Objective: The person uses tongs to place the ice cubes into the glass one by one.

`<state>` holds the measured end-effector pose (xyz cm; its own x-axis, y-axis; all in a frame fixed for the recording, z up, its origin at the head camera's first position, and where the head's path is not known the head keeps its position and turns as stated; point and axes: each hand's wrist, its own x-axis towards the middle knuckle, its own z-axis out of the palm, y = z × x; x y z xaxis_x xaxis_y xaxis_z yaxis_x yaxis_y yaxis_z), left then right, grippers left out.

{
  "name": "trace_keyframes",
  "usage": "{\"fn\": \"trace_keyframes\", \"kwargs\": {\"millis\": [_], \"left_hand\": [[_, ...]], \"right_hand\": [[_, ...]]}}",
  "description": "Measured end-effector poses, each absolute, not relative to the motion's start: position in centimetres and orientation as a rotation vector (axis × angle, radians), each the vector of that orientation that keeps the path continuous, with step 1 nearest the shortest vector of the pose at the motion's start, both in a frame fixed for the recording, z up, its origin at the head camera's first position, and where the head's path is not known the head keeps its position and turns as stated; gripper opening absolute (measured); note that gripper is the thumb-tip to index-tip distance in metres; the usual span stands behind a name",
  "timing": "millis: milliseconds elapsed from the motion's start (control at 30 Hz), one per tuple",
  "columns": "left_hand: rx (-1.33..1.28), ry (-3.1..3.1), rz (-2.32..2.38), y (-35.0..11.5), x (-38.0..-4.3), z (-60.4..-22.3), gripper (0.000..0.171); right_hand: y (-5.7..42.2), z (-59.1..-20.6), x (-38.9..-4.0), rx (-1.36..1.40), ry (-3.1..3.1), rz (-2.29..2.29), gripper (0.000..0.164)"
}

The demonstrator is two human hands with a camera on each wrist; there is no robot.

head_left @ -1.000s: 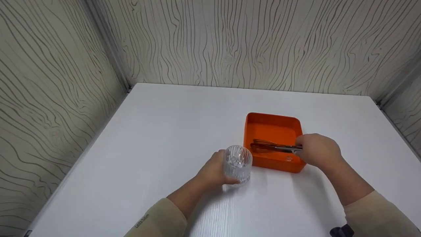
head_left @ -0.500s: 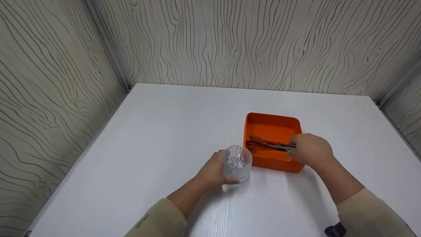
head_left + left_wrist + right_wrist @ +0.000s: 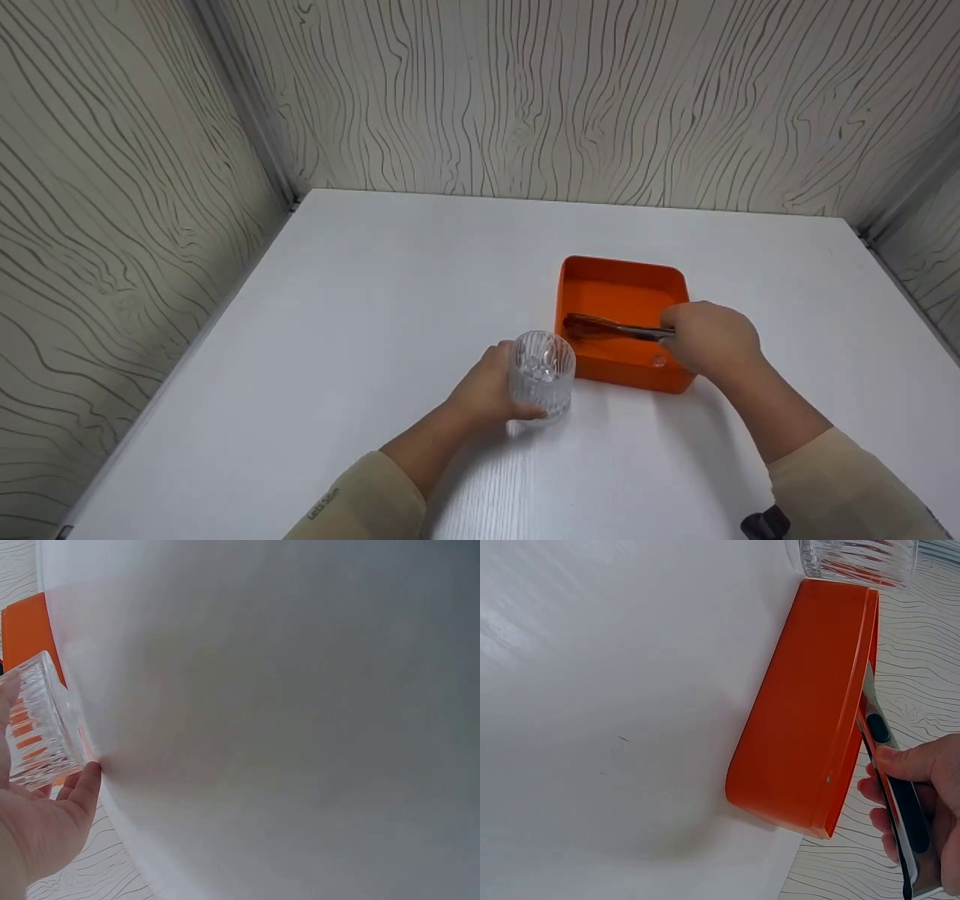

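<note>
My left hand holds a ribbed clear glass by its side, upright on the table and close to the near-left corner of an orange box. Some clear matter shows inside the glass; I cannot tell what it is. My right hand grips metal tongs over the box's right side, with the tips down inside toward the left wall. The right wrist view shows the thumb on the dark inlay of the tongs. Whether the tips hold anything is too small to tell. A small clear piece lies by the box's near wall.
The white table reaches back to a panel with a wood-grain pattern. A similar panel stands along the left side. A small black object shows by the right sleeve.
My right hand and the tongs have shifted slightly left across the box. The tongs' arms, spread half a second ago, are now close together. The left hand and the glass have stayed put.
</note>
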<state>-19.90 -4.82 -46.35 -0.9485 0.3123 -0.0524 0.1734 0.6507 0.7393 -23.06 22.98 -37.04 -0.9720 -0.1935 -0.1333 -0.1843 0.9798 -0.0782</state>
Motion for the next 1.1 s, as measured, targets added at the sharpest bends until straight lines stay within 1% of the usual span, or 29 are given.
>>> {"fn": "trace_keyframes", "kwargs": {"millis": [400,733,1100], "left_hand": [[0.378,2.671,1.192,-4.7,-20.0,-46.4,0.092],[0.356,2.661,1.196,-4.7,-20.0,-46.4,0.094],[0.35,2.665,1.184,-4.7,-20.1,-46.4,0.095]], "right_hand": [[23.8,-36.5,-22.9,-0.303,2.98,-0.08,0.004],[24.8,-34.5,-22.6,-0.256,2.951,-0.224,0.006],[24.8,-32.7,-21.9,-0.28,2.903,-0.362,0.009]]}}
